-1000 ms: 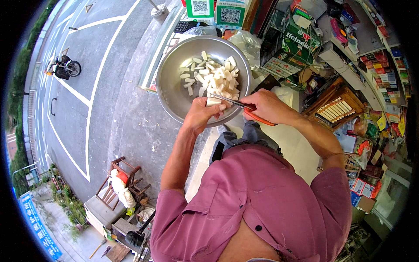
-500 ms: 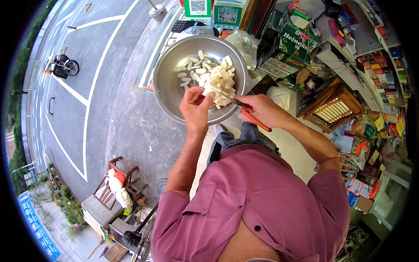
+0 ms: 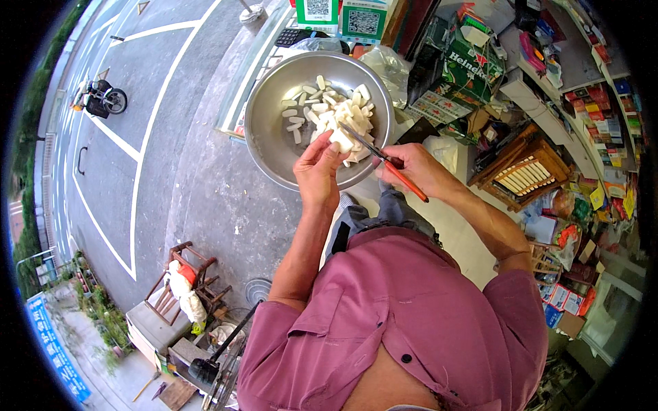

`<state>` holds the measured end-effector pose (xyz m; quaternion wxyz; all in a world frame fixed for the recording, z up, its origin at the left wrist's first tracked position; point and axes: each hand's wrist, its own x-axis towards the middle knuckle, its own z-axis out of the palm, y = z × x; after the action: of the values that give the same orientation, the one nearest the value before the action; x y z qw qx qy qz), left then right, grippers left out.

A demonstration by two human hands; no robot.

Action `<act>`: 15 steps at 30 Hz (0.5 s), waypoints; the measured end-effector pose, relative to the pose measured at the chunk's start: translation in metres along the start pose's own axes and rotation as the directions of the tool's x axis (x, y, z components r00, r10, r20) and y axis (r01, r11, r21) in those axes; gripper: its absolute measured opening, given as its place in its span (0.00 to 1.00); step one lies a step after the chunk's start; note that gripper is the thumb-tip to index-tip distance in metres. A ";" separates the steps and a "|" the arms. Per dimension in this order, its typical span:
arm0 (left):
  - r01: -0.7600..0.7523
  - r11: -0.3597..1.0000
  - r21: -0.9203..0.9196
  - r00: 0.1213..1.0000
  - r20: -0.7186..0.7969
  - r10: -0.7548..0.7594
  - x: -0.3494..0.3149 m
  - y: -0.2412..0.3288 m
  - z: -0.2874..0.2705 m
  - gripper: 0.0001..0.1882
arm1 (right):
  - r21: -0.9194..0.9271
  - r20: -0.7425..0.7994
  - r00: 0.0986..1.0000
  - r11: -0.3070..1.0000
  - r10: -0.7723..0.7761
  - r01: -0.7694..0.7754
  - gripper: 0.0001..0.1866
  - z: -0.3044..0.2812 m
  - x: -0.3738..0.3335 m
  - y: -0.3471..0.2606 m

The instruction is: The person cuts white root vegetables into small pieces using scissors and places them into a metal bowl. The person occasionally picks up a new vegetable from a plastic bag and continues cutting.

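A wide steel bowl (image 3: 264, 130) holds many pale white oblong pieces (image 3: 353, 109), heaped at its right side, with thinner ones scattered to the left; what food they are I cannot tell. Over the bowl's near side, my left hand (image 3: 319, 171) pinches a white block (image 3: 343, 142) between thumb and fingers. My right hand (image 3: 415, 168) is closed around red-handled scissors (image 3: 404, 179). Their dark blades point up and left over the heap, just beyond the block. Part of the handles is hidden by my right fingers.
Behind the bowl are a plastic bag (image 3: 387, 72), a dark keypad (image 3: 301, 35) and green code signs (image 3: 363, 24). A green carton (image 3: 469, 65) and cluttered shelves fill the right. Left, a wooden stool (image 3: 195, 274) stands near the road; a motorcycle (image 3: 101, 97) is farther off.
My left hand has shifted slightly right, with the white block turned more into view. The scissor blades have lifted off the block and now point farther up over the heap.
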<state>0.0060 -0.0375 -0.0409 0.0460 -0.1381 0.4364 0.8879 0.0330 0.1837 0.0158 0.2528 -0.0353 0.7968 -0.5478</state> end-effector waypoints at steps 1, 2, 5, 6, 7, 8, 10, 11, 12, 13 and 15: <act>0.011 0.999 -0.030 1.000 0.005 -0.011 0.001 0.001 -0.001 0.15 | 0.006 0.019 1.000 1.000 -0.006 0.006 0.16 -0.001 0.000 0.002; 0.007 1.000 -0.028 1.000 0.001 -0.006 0.001 0.001 -0.001 0.15 | -0.072 0.026 0.999 0.997 -0.039 0.041 0.16 -0.001 0.000 0.002; -0.020 1.000 -0.016 1.000 -0.015 0.020 -0.002 0.004 0.004 0.15 | -0.259 0.024 0.988 0.953 -0.155 0.156 0.18 0.001 -0.004 0.000; -0.039 0.999 -0.005 0.999 -0.023 0.039 -0.004 0.005 0.007 0.15 | -0.290 0.000 0.978 0.936 -0.209 0.200 0.19 0.005 -0.003 0.000; -0.060 0.998 0.007 0.998 -0.032 0.060 -0.006 0.006 0.009 0.14 | -0.322 -0.020 0.964 0.915 -0.265 0.244 0.19 0.007 -0.003 0.000; -0.050 0.999 0.007 0.999 -0.021 0.050 -0.008 0.004 0.008 0.13 | -0.328 -0.013 0.967 0.915 -0.253 0.235 0.20 0.007 -0.003 -0.001; -0.029 1.000 0.008 1.000 0.000 0.029 -0.010 -0.002 0.006 0.12 | -0.340 -0.001 0.973 0.915 -0.231 0.216 0.20 0.006 -0.003 -0.005; -0.036 0.999 0.015 0.999 -0.007 0.036 -0.011 -0.004 0.007 0.10 | -0.224 0.016 0.989 0.964 -0.145 0.145 0.20 0.005 -0.005 -0.004; -0.009 1.000 -0.007 1.000 -0.013 0.009 -0.010 -0.003 0.007 0.10 | -0.106 0.044 0.997 0.992 -0.060 0.065 0.19 0.004 -0.007 -0.004; 0.017 0.999 -0.028 1.000 -0.018 -0.018 -0.009 -0.001 0.006 0.10 | 0.012 0.082 0.996 1.000 0.020 -0.021 0.19 0.005 -0.009 -0.005; 0.047 0.998 -0.049 0.999 -0.016 -0.048 -0.007 0.000 0.002 0.10 | 0.148 0.081 0.988 0.979 0.132 -0.143 0.17 0.008 -0.014 -0.014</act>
<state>0.0121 -0.0359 -0.0375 0.0600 -0.1569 0.4117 0.8957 0.0458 0.1757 0.0312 0.3202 0.0202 0.7434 -0.5869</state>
